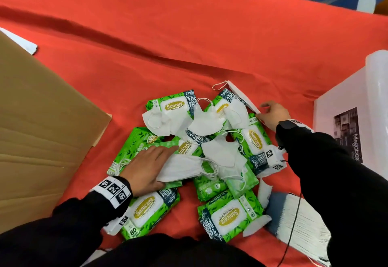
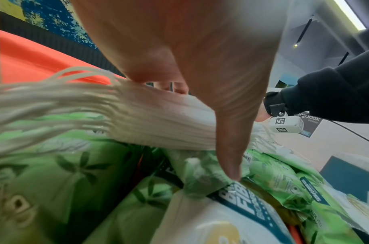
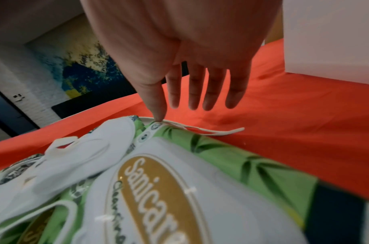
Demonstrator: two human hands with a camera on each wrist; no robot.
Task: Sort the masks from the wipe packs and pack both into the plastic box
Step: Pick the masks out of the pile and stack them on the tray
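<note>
red cloth (image 1: 189,35) is covering the tabletop i'm working over, with a cardboard sheet (image 1: 42,130) lying to the left and the plastic box (image 1: 346,119) standing at the right edge. i'm seeing the green wipe packs (image 1: 233,216) and the white masks (image 1: 205,121) sitting mixed in one heap at the middle, nothing sorted yet and, as far as i can tell, nothing in the box. my left hand (image 1: 147,168) is lying fairly flat over a folded stack of masks (image 1: 180,168), thumb curling round its near edge, so it's pinching that stack. my right hand (image 1: 273,115) is reaching past the far side of the heap with fingers nearly straight, thumb tip touching a thin mask (image 1: 243,96) by its ear loop; it isn't gripping anything that i can see. i'm judging the risk to be the loops: they're trailing across neighbouring packs, so lifting the stack could be dragging loose masks along or spilling the stack apart. the right hand's mask is lying on edge and could be sliding off the pack.
</note>
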